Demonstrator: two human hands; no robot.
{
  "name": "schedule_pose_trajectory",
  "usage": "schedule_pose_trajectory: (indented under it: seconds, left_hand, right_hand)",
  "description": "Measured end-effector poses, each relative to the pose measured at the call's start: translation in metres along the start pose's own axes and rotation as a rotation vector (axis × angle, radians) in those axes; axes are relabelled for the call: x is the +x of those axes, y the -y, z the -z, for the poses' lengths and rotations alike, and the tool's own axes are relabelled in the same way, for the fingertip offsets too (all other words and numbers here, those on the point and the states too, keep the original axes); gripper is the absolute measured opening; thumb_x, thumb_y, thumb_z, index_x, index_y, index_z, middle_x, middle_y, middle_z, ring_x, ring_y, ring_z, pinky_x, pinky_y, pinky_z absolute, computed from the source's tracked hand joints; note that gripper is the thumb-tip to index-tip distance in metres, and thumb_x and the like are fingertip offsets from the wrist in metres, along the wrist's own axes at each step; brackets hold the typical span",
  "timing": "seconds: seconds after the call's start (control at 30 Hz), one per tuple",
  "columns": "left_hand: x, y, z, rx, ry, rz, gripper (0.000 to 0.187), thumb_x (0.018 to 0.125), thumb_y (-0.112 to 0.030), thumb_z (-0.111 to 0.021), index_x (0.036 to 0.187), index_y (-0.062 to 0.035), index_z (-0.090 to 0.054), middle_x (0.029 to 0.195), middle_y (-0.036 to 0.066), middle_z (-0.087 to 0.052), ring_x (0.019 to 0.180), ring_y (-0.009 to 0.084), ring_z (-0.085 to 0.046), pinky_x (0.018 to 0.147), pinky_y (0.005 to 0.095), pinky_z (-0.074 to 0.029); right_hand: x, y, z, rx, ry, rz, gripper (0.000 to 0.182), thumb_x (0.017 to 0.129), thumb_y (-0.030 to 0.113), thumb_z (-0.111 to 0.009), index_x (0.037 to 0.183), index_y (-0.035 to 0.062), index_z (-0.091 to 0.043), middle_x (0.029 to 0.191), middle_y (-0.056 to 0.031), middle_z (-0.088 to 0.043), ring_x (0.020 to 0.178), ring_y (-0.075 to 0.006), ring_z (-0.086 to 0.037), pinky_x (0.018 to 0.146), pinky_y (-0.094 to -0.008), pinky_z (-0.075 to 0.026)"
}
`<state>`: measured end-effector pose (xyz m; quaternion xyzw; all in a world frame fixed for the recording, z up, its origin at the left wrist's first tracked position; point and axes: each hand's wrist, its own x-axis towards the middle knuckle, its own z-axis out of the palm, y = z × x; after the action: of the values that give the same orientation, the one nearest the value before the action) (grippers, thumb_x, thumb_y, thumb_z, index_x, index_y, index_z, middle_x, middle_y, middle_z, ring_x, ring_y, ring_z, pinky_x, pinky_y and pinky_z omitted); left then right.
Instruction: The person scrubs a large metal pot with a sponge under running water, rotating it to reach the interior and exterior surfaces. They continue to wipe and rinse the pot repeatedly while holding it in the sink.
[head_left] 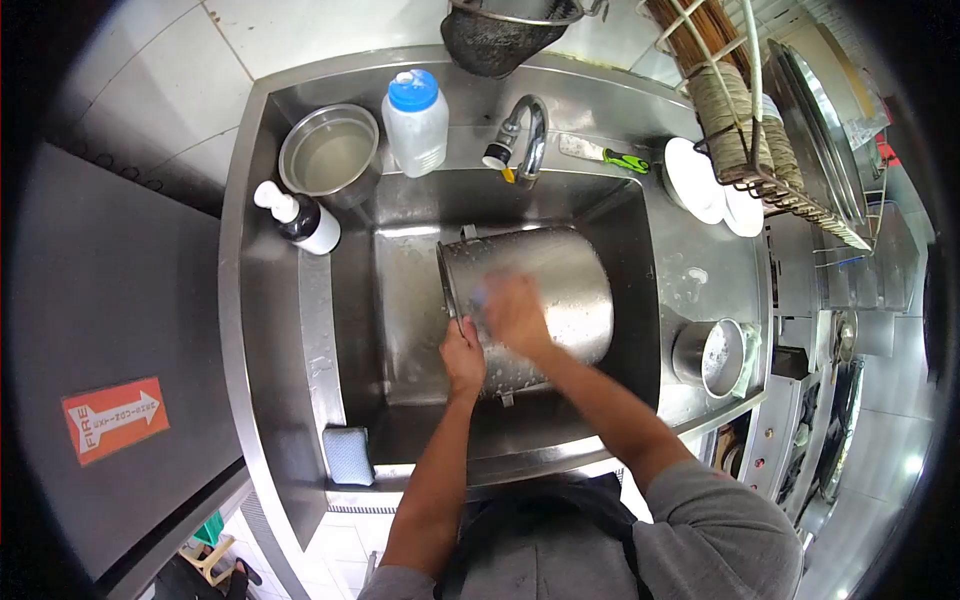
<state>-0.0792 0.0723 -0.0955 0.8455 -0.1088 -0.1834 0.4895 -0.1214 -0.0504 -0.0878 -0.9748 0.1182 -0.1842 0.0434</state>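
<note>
A large metal stockpot (575, 290) lies on its side in the sink (400, 375), its opening facing left and its wall wet with drops and suds. My left hand (463, 357) is closed around the pot's rim near the front. Over the upper side of the pot, my right hand (516, 314) is pressed to the wall and smeared by motion. A small bluish patch shows at its fingers, too blurred to name. The curved faucet (535, 125) rises behind the pot.
Left ledge: pump bottle (305, 222), water-filled metal pot (330, 155), blue-lidded jar (415, 130), grey sponge (348, 456). Right ledge: green-handled scraper (605, 152), white bowls (692, 180), small sudsy pot (708, 357). A wire rack (795, 205) overhangs the right; a strainer (505, 40) hangs behind.
</note>
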Motion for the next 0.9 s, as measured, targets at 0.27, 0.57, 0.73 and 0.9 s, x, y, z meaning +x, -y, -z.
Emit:
schedule_pose_trajectory:
  seconds: [0.27, 0.57, 0.73, 0.9]
  left_hand:
    - [0.006, 0.006, -0.011, 0.057, -0.057, -0.025, 0.032, 0.096, -0.028, -0.047, 0.086, 0.0022, -0.053, 0.074, 0.028, -0.058, 0.074, 0.0481, -0.056, 0.066, 0.0508, -0.043]
    - [0.046, -0.004, -0.021, 0.014, -0.095, -0.043, 0.033, 0.096, -0.029, -0.046, 0.09, 0.0016, -0.056, 0.077, 0.027, -0.061, 0.076, 0.0474, -0.058, 0.066, 0.0491, -0.045]
    - [0.033, -0.013, -0.022, -0.045, -0.102, 0.023, 0.036, 0.097, -0.029, -0.045, 0.091, 0.0043, -0.057, 0.074, 0.025, -0.06, 0.068, 0.0448, -0.054, 0.066, 0.0444, -0.044]
    - [0.032, -0.011, -0.019, 0.049, -0.053, 0.057, 0.031, 0.096, -0.029, -0.047, 0.088, 0.0002, -0.056, 0.071, 0.026, -0.058, 0.071, 0.047, -0.057, 0.063, 0.0491, -0.044]
  right_hand:
    - [-0.011, -0.137, 0.029, 0.199, 0.058, -0.759, 0.03, 0.085, 0.024, -0.054, 0.111, 0.0101, -0.059, 0.11, -0.013, -0.059, 0.108, -0.0356, -0.053, 0.094, -0.0509, -0.04]
    - [-0.105, -0.097, 0.018, 0.076, -0.277, -0.617, 0.04, 0.094, 0.015, -0.044, 0.133, 0.0059, -0.044, 0.136, -0.0254, -0.04, 0.128, -0.0459, -0.035, 0.105, -0.0511, -0.032]
    - [0.044, -0.218, -0.013, 0.239, 0.184, -0.662, 0.031, 0.095, 0.026, -0.045, 0.119, 0.0135, -0.059, 0.119, -0.0122, -0.059, 0.102, -0.0347, -0.059, 0.087, -0.0417, -0.048]
    - [-0.028, -0.136, 0.038, 0.058, -0.156, -0.318, 0.038, 0.09, 0.015, -0.05, 0.127, 0.0039, -0.051, 0.125, -0.0219, -0.052, 0.114, -0.0415, -0.051, 0.096, -0.0437, -0.043]
